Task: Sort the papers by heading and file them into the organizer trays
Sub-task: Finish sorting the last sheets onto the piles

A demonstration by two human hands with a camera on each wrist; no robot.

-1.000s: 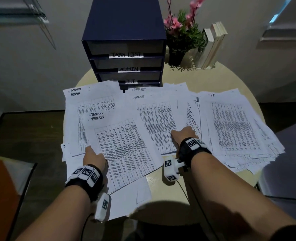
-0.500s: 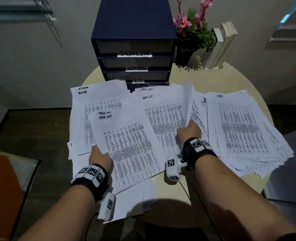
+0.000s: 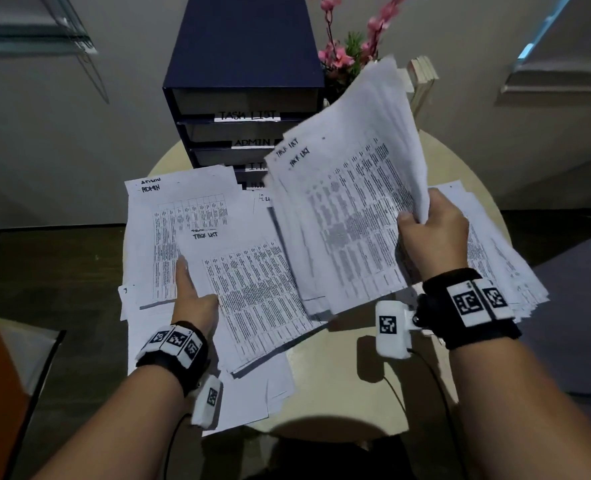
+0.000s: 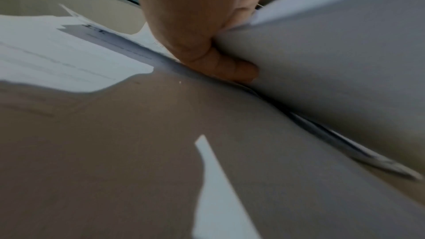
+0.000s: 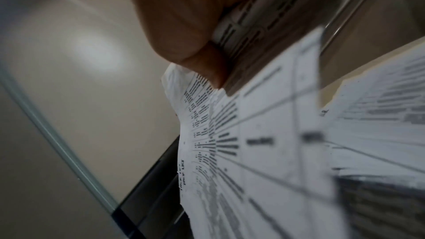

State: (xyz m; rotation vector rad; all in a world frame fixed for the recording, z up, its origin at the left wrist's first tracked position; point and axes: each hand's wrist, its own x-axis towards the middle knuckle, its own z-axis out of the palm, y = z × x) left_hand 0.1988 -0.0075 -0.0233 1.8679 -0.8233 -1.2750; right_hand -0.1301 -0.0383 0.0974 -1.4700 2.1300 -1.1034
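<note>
My right hand point(image 3: 425, 230) grips a thick stack headed TASK LIST point(image 3: 349, 209) by its right edge and holds it tilted above the table; the right wrist view shows the printed sheets point(image 5: 264, 143) fanned below the fingers. My left hand point(image 3: 192, 292) is at the left edge of a second TASK LIST stack point(image 3: 252, 299) that lies on the table. Its index finger points forward, and in the left wrist view a curled digit point(image 4: 218, 68) is tucked under the raised paper edge point(image 4: 333, 61). The dark blue organizer point(image 3: 242, 64) stands behind, with trays labelled TASK LIST point(image 3: 247, 115), ADMIN point(image 3: 252, 142) and I.T.
An ADMIN pile point(image 3: 169, 216) lies at the left and another spread pile point(image 3: 495, 258) at the right of the round beige table point(image 3: 339, 375). A pink-flowered plant point(image 3: 346, 53) and upright books point(image 3: 422, 77) stand right of the organizer. Loose sheets overhang the table's front left edge.
My right hand has lifted the middle TASK LIST stack off the table and tilted it up. My left index finger now stretches along the edge of the other stack.
</note>
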